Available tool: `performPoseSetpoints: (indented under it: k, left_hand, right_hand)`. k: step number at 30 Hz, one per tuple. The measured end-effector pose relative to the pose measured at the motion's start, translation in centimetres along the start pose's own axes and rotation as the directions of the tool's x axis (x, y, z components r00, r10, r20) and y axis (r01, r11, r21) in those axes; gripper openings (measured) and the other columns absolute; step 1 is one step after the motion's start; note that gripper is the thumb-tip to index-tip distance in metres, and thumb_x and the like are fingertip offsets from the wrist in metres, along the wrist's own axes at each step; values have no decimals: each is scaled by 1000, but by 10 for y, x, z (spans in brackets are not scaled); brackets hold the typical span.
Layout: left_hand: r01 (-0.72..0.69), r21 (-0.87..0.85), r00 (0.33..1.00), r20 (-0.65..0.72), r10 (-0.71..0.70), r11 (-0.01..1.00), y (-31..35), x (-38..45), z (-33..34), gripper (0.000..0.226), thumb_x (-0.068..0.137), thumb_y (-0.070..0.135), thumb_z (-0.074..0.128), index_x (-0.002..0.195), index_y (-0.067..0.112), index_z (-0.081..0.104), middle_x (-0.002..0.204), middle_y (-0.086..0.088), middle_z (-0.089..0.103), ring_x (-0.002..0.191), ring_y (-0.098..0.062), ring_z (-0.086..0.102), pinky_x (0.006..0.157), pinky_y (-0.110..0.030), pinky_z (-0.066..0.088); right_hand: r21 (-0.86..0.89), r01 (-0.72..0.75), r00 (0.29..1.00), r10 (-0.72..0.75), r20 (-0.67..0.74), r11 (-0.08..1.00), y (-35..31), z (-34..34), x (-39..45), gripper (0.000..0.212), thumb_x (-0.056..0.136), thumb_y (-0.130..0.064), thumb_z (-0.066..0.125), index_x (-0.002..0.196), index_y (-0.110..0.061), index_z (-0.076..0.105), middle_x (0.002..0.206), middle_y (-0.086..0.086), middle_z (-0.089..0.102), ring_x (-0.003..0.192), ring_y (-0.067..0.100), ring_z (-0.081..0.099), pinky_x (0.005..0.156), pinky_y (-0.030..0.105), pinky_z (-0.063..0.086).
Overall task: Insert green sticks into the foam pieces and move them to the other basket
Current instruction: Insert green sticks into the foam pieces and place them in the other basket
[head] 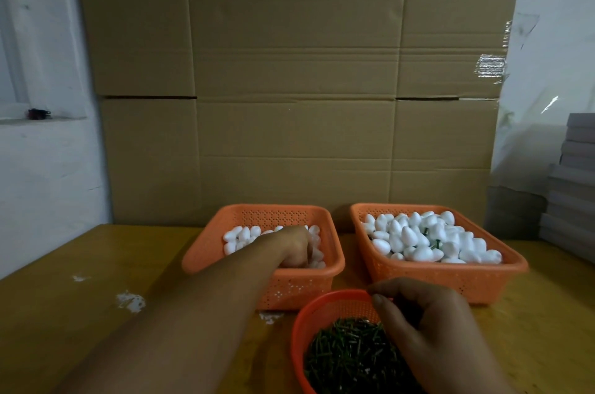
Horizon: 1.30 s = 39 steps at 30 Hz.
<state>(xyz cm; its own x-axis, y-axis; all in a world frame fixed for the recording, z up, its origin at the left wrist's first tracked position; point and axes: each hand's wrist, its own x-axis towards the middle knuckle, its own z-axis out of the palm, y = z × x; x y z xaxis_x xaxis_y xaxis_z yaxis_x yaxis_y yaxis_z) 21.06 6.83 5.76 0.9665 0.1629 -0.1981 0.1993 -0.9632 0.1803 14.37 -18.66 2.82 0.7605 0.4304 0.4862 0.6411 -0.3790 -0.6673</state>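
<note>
The left orange basket [225, 252] holds loose white foam pieces [240, 237]. My left hand [294, 248] reaches into it, its fingers curled down around a foam piece among the others. The right orange basket [450, 277] is heaped with foam pieces [421, 239], and green sticks show between some of them. A round red basket [301, 326] at the front is full of green sticks [347, 358]. My right hand [425, 326] hovers over it with fingers curled and thumb and forefinger tips together near the far rim; whether a stick is between them is hidden.
Everything stands on a yellow-brown wooden table [96, 264] with white foam crumbs [130, 302] left of the baskets. A wall of cardboard boxes [289, 87] rises right behind the baskets. Grey stacked sheets [570, 194] stand at the far right.
</note>
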Motion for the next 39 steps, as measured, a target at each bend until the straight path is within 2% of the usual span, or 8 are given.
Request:
performPoseSetpoints:
  k: [5, 8, 10, 15, 23, 28, 32, 39]
  left_hand:
    - [17, -35, 1000, 18, -16, 999, 0, 1, 1, 5, 93, 33, 62, 91, 38, 62, 147, 5, 44, 130, -24, 45, 104, -37, 37]
    - [8, -80, 999, 39, -5, 997, -3, 3, 1, 12, 96, 31, 60, 107, 33, 65, 149, 2, 43, 138, -24, 37, 92, -34, 29]
    - [14, -156, 1000, 16, -12, 988, -6, 4, 3, 7, 94, 28, 64, 97, 34, 64, 147, 5, 47, 136, -19, 39, 92, -33, 29]
    - [16, -398, 997, -64, -46, 917, -12, 5, 3, 35, 85, 10, 70, 115, 28, 70, 140, 3, 56, 115, -17, 57, 95, -32, 50]
    - [-125, -756, 979, -198, -41, 643, -9, -30, -3, 27, 85, -4, 64, 106, 12, 69, 81, -5, 70, 58, -10, 61, 42, -15, 42]
    - [-233, -914, 972, -231, 48, 333, -11, -65, -3, 28, 82, -16, 64, 108, -7, 63, 90, -23, 67, 80, -29, 68, 82, -38, 58]
    - [-361, -900, 931, -362, 44, 245, -7, -96, 1, 32, 83, -19, 60, 109, -1, 62, 107, -28, 69, 81, -23, 73, 79, -34, 58]
    - [-511, -848, 859, -495, 132, 139, 17, -143, 32, 26, 86, -17, 61, 99, 5, 65, 110, -26, 67, 98, -29, 70, 88, -35, 58]
  right_hand:
    - [-3, -5, 1000, 5, 6, 1000, 0, 1, 0, 18, 85, -19, 76, 82, -37, 78, 64, -12, 70, 54, 5, 62, 51, 16, 45]
    - [10, -11, 1000, 10, 19, 1000, 0, 2, -1, 18, 85, -19, 76, 81, -37, 77, 64, -7, 71, 54, 10, 63, 52, 21, 47]
    - [10, -7, 1000, 6, 29, 1000, 0, 3, -1, 18, 85, -20, 75, 81, -38, 77, 64, -5, 71, 54, 12, 63, 53, 25, 48]
    - [8, -4, 1000, 3, 22, 1000, -2, 2, -1, 20, 85, -17, 76, 80, -36, 77, 60, -7, 69, 48, 7, 58, 48, 14, 40]
    - [-32, -1, 999, 3, 52, 999, -5, 1, -3, 16, 87, -18, 74, 84, -34, 77, 64, -9, 71, 51, 7, 61, 50, 18, 45]
    - [-123, -7, 996, 18, 91, 992, -5, 3, -4, 14, 86, -26, 75, 84, -39, 76, 66, -14, 71, 58, 5, 64, 56, 27, 53]
    - [-291, 19, 998, 1, 66, 956, -7, 2, -4, 16, 74, -36, 83, 77, -49, 73, 77, -16, 65, 83, -1, 58, 77, 30, 54]
    - [-455, 95, 958, 43, 282, 885, -14, 6, -5, 16, 85, -50, 67, 101, -52, 68, 105, -22, 51, 97, 0, 55, 88, 25, 52]
